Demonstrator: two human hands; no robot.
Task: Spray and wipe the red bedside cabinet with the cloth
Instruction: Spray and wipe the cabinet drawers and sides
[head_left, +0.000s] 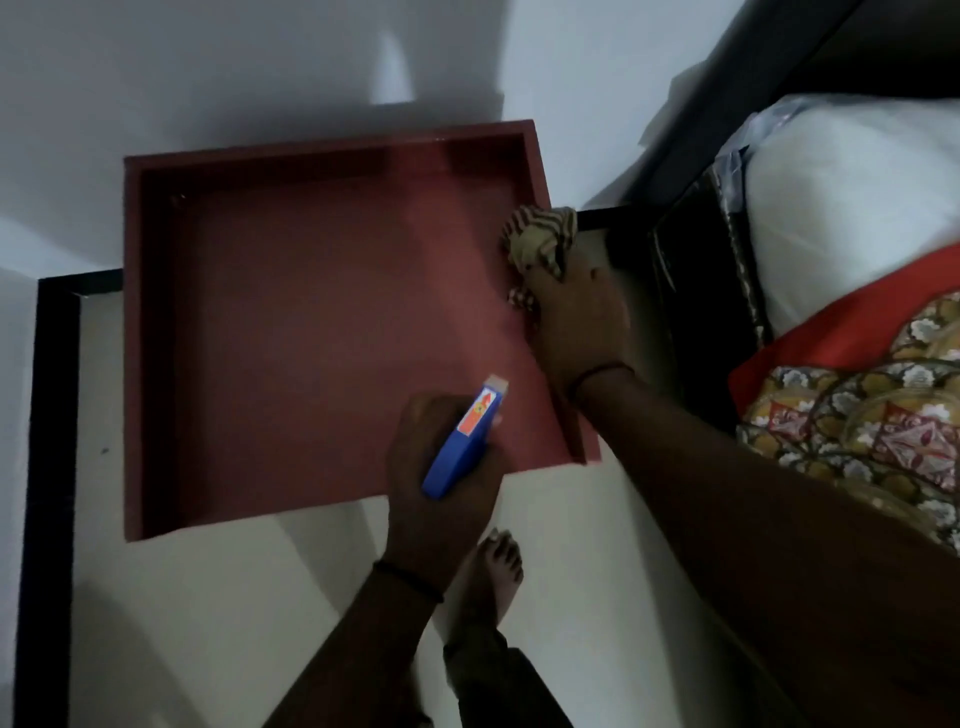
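So looking straight down here, the red square bedside cabinet with the raised rim round its top (311, 312) sits against the white wall (208, 78) on a pale tiled floor with a black border strip (52, 467). The left hand (431, 504) is at the cabinet's near edge, toward the right corner, fingers wrapped round a blue plastic spray bottle with an orange label (462, 441). The bottle's pale nozzle end points up and in over the red surface, so the sprayer hangs just above the near-right part of the top. That forearm comes up from the bottom of the frame, and there's a thin black thread round the wrist (410, 579). The right hand (576, 322) is over on the right rim, about halfway along, back of the hand facing up, clutching a bunched-up beige cloth with dark stripes (540, 234). The cloth sticks out past the fingers and sits right on the rim, touching it and spilling a bit to both sides. The right arm stretches in from the lower right, nearly straight. The two hands are well apart, cloth further back than the sprayer. A bare foot (493, 571) stands on the floor just in front of the cabinet. On the right there's a bed with a white pillow (857, 208) and a red and yellow patterned bedspread (857, 415). It's all kinda dim and a bit blurry.
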